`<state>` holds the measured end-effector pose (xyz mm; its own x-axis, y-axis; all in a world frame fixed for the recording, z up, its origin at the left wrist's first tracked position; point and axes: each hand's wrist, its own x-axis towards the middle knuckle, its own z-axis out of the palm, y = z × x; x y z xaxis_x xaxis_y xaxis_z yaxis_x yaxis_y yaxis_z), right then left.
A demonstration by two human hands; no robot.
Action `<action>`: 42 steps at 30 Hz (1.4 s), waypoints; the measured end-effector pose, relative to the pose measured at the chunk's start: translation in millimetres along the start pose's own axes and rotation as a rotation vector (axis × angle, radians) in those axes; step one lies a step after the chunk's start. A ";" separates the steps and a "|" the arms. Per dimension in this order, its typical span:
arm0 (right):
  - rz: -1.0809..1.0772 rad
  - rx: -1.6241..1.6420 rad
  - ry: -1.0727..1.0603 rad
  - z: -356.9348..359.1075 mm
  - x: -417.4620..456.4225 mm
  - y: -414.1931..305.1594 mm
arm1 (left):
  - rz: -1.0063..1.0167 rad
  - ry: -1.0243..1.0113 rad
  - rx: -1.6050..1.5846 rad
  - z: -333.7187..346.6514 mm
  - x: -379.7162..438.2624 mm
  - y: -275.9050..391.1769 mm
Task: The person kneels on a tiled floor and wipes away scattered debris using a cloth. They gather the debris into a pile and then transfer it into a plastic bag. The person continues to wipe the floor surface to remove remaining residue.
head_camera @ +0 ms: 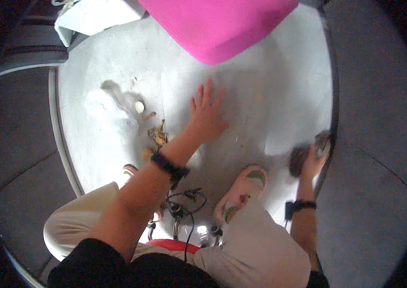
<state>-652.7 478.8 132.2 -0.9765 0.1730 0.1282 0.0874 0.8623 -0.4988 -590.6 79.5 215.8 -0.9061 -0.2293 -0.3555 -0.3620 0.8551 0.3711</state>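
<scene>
My left hand [207,117] reaches forward over the pale floor [246,82] with its fingers spread and nothing in it. Just to its left lie a small heap of dry brownish scraps [159,135], a small whitish round thing [139,107] and a crumpled translucent plastic bag [111,111]. Out at the right rim of the floor is my right hand [312,162], beside a dark, blurred object [322,142]. Its fingers are partly hidden, and whether they grip that object is unclear. Dark bands circle both wrists.
A bright pink panel [221,32] hangs over the far side. At the upper left stands a white box-like thing [99,16]. A pink clog [243,190] on my foot, a black cable [191,216] and a red seat edge [173,245] are close to my body.
</scene>
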 end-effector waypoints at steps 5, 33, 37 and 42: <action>-0.122 -0.121 -0.254 59.5 127.1 -33.1 | -0.153 -0.314 0.171 6.9 42.4 6.5; -0.642 -0.281 -0.058 72.2 255.6 -221.7 | -0.142 -0.394 0.072 10.4 42.6 -12.8; -0.320 -0.491 -0.317 128.5 291.5 -221.1 | -0.154 -0.429 0.078 1.6 39.6 -12.5; 0.159 -0.148 -0.507 146.4 383.7 -169.8 | -0.050 -0.432 0.100 17.8 38.9 -14.9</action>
<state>-1071.0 329.2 140.6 -0.9183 0.0867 -0.3862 0.2321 0.9084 -0.3479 -616.6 66.2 181.1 -0.7060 -0.0745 -0.7043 -0.3607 0.8937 0.2670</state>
